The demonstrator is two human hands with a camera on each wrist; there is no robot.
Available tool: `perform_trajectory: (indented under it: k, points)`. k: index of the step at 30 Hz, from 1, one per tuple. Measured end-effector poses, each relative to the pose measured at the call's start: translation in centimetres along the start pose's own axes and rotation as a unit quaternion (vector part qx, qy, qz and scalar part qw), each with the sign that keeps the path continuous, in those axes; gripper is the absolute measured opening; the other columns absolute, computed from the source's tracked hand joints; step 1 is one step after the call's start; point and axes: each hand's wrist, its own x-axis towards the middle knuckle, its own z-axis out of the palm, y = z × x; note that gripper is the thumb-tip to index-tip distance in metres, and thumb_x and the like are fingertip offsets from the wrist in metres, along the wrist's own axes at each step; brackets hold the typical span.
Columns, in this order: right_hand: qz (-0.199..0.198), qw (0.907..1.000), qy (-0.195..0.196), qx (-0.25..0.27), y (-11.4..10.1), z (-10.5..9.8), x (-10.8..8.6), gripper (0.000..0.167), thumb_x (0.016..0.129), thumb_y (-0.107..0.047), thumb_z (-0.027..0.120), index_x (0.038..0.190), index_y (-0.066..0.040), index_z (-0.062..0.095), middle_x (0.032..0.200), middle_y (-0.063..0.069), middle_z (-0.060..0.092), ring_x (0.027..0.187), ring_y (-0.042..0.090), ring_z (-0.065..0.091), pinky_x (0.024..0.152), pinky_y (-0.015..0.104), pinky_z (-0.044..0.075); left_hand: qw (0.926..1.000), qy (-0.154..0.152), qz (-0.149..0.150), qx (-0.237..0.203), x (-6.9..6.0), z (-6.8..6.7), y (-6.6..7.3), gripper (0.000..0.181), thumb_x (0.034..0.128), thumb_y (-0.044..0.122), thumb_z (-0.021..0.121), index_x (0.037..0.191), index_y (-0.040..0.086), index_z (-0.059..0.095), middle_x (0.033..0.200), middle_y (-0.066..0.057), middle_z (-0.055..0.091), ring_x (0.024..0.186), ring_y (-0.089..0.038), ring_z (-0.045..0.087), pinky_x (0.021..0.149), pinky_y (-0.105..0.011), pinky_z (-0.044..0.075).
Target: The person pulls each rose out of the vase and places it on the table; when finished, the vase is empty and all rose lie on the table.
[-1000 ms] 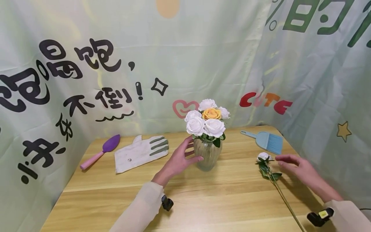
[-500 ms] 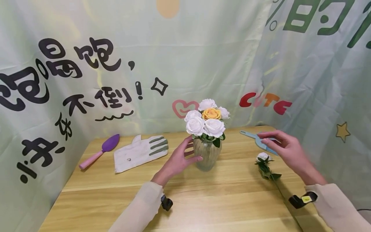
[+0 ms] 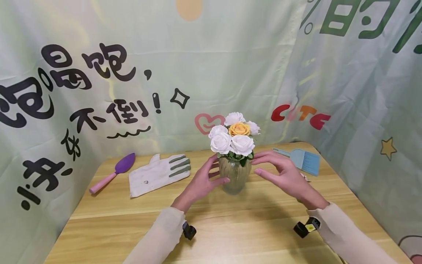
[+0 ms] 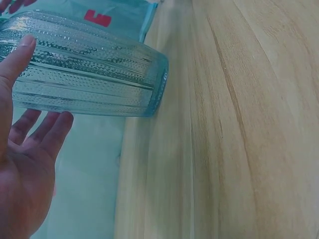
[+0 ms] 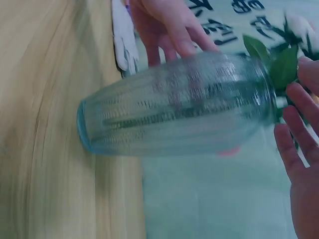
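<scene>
A ribbed clear glass vase [image 3: 235, 178] stands upright on the table, filled with several white roses [image 3: 242, 145] and one yellow rose [image 3: 239, 129]. My left hand [image 3: 202, 183] holds the vase's left side, thumb at the front and fingers toward the back; the left wrist view shows its thumb and fingertips against the glass [image 4: 89, 74]. On the other side, my right hand [image 3: 283, 172] reaches toward the rim with fingers extended, holding nothing. In the right wrist view its fingertips are near the green leaves [image 5: 284, 67]. A loose white rose [image 3: 305, 177] lies mostly hidden behind my right hand and forearm.
A blue dustpan-shaped brush [image 3: 304, 160] lies at the back right. At the back left are a white and grey glove [image 3: 158, 176] and a purple trowel [image 3: 124, 164] with a pink handle. Printed cloth [image 3: 230, 66] hangs round the wooden table [image 3: 214, 234].
My right hand has moved left, from near the loose rose, over the blue brush, to the vase's right side. My left hand and the vase have stayed in place.
</scene>
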Motion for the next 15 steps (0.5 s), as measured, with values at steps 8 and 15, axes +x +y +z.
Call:
perform_trajectory:
  k: [8, 15]
  points:
    - [-0.063, 0.9956, 0.007, -0.07, -0.9, 1.9, 1.6, 0.039, 0.088, 0.008, 0.084, 0.123, -0.01, 0.082, 0.129, 0.005, 0.074, 0.123, 0.013, 0.066, 0.106, 0.012, 0.051, 0.9999, 0.0, 0.013, 0.001, 0.3, 0.0, 0.1, 0.094, 0.0979, 0.024, 0.085, 0.171, 0.038, 0.028, 0.173, 0.002, 0.039, 0.155, -0.031, 0.048, 0.124, -0.05, 0.052]
    - [-0.024, 0.9958, 0.034, -0.082, -0.5, 2.8, 2.1, 0.032, 0.092, 0.005, 0.083, 0.118, -0.013, 0.08, 0.132, 0.005, 0.071, 0.127, 0.012, 0.063, 0.108, 0.014, 0.049, 0.9999, 0.0, 0.014, -0.001, 0.2, -0.1, 0.1, 0.091, 0.0986, 0.023, 0.085, 0.17, 0.039, 0.03, 0.173, 0.0, 0.039, 0.154, -0.033, 0.049, 0.125, -0.056, 0.05]
